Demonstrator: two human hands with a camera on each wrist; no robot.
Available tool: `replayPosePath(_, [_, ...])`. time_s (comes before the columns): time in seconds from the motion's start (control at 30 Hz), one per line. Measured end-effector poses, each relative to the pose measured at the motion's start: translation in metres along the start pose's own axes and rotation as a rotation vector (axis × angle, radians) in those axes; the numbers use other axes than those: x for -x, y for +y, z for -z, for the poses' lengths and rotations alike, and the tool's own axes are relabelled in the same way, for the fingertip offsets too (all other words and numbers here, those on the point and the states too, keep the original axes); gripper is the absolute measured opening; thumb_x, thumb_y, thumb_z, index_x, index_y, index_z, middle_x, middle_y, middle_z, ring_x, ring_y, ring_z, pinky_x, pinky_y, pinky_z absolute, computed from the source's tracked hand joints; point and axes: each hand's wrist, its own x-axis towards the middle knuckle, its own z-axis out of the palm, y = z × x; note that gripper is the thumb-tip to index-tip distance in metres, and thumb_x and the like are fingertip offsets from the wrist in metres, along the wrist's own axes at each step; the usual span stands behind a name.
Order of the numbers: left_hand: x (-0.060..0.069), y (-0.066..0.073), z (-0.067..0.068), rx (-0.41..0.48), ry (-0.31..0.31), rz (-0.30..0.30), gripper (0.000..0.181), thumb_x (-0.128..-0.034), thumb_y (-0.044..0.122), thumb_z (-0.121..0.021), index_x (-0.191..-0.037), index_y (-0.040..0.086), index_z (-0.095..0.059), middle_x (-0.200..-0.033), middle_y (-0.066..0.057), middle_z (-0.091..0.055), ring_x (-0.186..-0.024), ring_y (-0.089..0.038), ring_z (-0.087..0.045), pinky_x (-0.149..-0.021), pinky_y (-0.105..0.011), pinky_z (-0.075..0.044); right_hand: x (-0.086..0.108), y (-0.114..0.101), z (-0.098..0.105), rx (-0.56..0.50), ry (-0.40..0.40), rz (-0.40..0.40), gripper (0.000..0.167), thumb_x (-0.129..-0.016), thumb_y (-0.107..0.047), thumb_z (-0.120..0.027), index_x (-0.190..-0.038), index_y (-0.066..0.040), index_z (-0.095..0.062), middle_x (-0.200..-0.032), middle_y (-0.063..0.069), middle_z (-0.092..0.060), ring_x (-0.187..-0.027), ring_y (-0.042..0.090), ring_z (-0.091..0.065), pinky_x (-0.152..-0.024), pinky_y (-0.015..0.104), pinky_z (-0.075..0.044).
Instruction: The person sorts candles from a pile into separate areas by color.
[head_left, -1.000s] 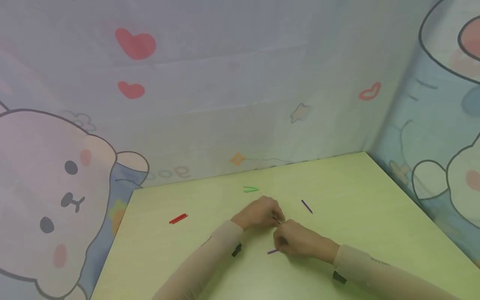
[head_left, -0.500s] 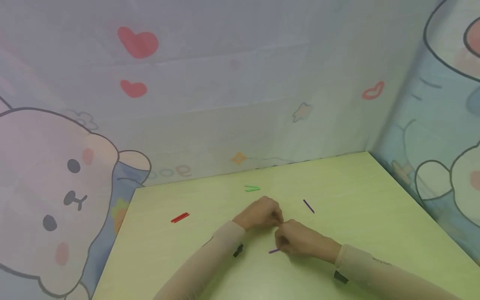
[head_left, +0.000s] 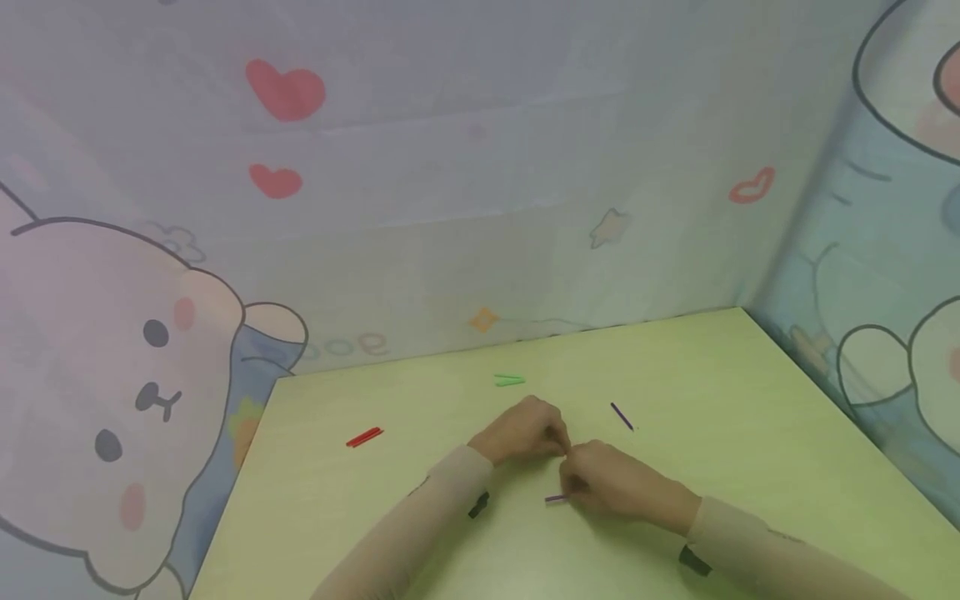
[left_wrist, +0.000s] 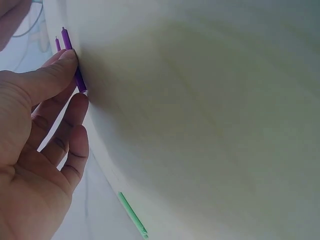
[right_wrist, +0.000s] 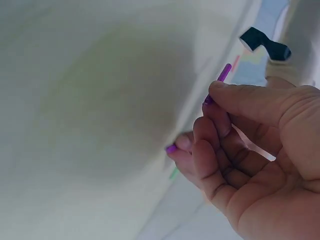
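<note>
My left hand [head_left: 522, 431] pinches a thin purple stick [left_wrist: 80, 78] with a short wick-like tip between thumb and fingers; in the right wrist view only the end [right_wrist: 171, 148] of that stick shows. Right beside it, my right hand [head_left: 630, 483] pinches a second purple stick [right_wrist: 224, 73], which juts out to the left in the head view. The hands meet or nearly touch at their fingertips, just above the table. Another purple stick [head_left: 622, 416] lies on the table to their right. Part of a purple stick [left_wrist: 57, 44] also shows behind my left thumb.
Two green sticks [head_left: 510, 380] lie beyond the hands on the pale yellow-green table [head_left: 697, 392]. Red sticks [head_left: 364, 437] lie close together at the left. A printed cloth [head_left: 420, 275] with hearts and cartoon animals hangs along the back and sides.
The hands stay close together, with slight finger movement. My right hand has shifted slightly, and its purple stick lies nearer to level. The whole head view has drifted a little.
</note>
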Motion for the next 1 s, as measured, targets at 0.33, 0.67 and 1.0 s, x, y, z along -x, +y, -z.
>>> replayPosePath(0.33, [0.002, 0.002, 0.0, 0.049, 0.026, 0.017, 0.006, -0.0943, 0.011, -0.091, -0.098, 0.016, -0.09, -0.094, 0.006, -0.083, -0.088, 0.002, -0.072, -0.084, -0.007, -0.053, 0.007, -0.011, 0.032, -0.03, 0.072, -0.024, 0.014, -0.091, 0.003, -0.085, -0.09, -0.011, -0.082, -0.086, -0.008, -0.072, -0.081, 0.002, -0.062, -0.072, 0.024, -0.057])
replayPosePath(0.67, [0.003, 0.004, -0.001, 0.079, 0.032, 0.018, 0.007, -0.0955, 0.006, -0.089, -0.097, 0.013, -0.09, -0.093, 0.004, -0.083, -0.087, 0.002, -0.071, -0.083, -0.007, -0.053, 0.018, -0.009, 0.053, 0.019, 0.156, -0.009, 0.024, -0.092, 0.005, -0.083, -0.09, -0.018, -0.079, -0.088, -0.01, -0.07, -0.087, 0.006, -0.068, -0.081, 0.03, -0.062])
replayPosePath(1.0, [0.003, 0.003, -0.002, 0.057, 0.034, 0.023, 0.009, -0.0945, 0.007, -0.09, -0.096, 0.016, -0.091, -0.091, 0.009, -0.08, -0.083, 0.005, -0.066, -0.08, -0.008, -0.051, 0.022, 0.003, 0.083, 0.012, 0.217, -0.106, 0.022, -0.092, 0.004, -0.085, -0.09, -0.017, -0.077, -0.091, -0.011, -0.071, -0.085, 0.009, -0.07, -0.078, 0.034, -0.063])
